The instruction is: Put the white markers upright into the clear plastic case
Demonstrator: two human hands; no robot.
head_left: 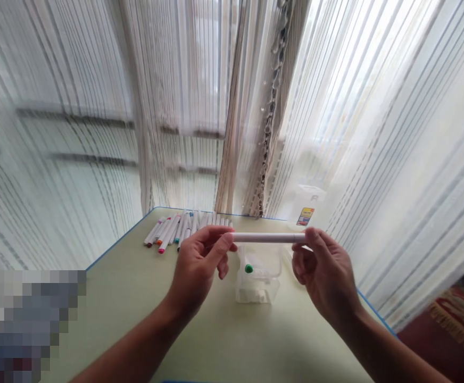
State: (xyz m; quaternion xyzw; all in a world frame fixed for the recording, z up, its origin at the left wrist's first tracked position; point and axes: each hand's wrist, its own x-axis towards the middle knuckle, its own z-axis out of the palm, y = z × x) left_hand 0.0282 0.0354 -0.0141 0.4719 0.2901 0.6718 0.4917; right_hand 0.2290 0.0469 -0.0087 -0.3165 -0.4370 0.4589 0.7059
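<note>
A white marker (270, 238) is held level in the air, one end in each hand. My left hand (206, 252) pinches its left end between thumb and fingers. The right end sits in the pinch of my right hand (323, 260), and the fingertips hide that tip. Below the marker stands a clear plastic box (258, 290) on the table, with a green-tipped marker (249, 268) in it. Beyond my left hand lies a pile of white markers (172, 229) with coloured ends, partly hidden by that hand.
The pale green table (128, 298) has a blue edge. A clear plastic container (307, 207) with a yellow label stands at the back right. Sheer striped curtains (184, 106) hang right behind the table. A patterned fringed cloth (463, 314) is at the lower right.
</note>
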